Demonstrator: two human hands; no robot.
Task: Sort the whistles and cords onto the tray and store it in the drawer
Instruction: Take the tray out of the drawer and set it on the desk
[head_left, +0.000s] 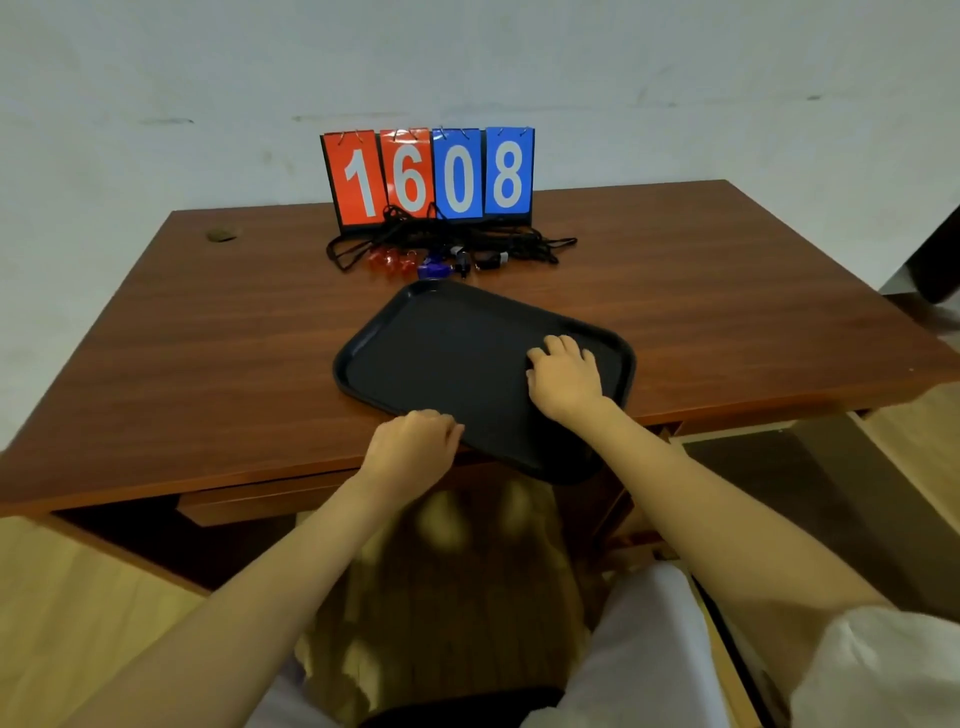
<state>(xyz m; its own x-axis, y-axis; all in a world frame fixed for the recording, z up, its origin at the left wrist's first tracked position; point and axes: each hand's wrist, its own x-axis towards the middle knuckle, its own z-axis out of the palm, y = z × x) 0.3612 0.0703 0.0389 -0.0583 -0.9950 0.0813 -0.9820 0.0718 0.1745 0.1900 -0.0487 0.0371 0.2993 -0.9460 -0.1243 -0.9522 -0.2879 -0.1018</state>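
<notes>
Black, raised-rim tray (441, 353) lies skewed at the table's (208, 338) near edge, one corner overhanging. My left hand (415, 447) clasps its near rim. My right hand (566, 379) rests inside, fingers bent; whether they grasp anything I cannot tell. Coloured whistles (434, 269) and black cords (447, 236) lie toward the far edge.

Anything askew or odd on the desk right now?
The black tray sits rotated on the desk, its near corner overhanging the front edge. The cords lie tangled with the whistles, none on it yet.

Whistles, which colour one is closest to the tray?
The front blue whistle, just beyond the tray's far rim; red whistles lie further left, the black whistle further right.
</notes>
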